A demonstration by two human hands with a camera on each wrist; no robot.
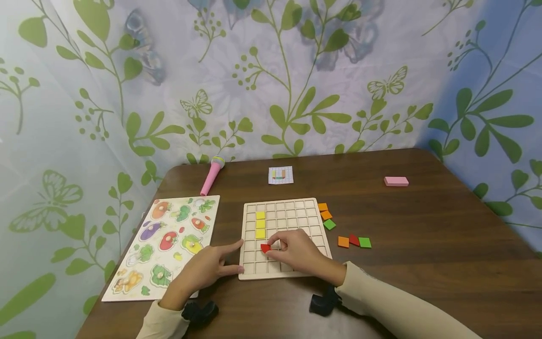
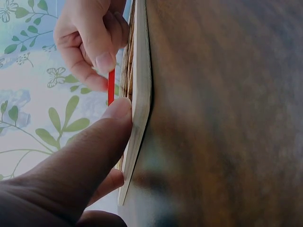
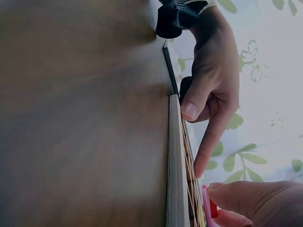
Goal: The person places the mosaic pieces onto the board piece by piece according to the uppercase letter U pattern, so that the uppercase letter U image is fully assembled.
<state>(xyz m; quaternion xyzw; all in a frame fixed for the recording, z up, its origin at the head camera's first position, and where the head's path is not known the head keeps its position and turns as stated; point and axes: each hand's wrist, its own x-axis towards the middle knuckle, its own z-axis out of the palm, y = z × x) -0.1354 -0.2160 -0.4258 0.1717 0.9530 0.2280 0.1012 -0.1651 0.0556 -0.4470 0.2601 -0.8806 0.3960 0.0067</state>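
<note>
In the head view, a wooden grid board (image 1: 298, 213) lies on the table, with three yellow tiles (image 1: 260, 224) in a column at its upper left. My right hand (image 1: 298, 249) pinches a red square tile (image 1: 264, 248) between thumb and fingers, below the yellow column. From the left wrist view, the red tile (image 2: 111, 87) stands edge-on, just over the board. My left hand (image 1: 205, 266) has its thumb and index finger extended to the board's left edge; in the left wrist view its thumb (image 2: 102, 139) touches that edge.
Loose orange, green and red tiles (image 1: 343, 241) lie right of the board. At the left is a vegetable peg puzzle (image 1: 207, 235). Behind stand a pink toy microphone (image 1: 210, 178), a small card with a coloured U pattern (image 1: 280, 175) and a pink block (image 1: 396, 181). A patterned curtain borders the table.
</note>
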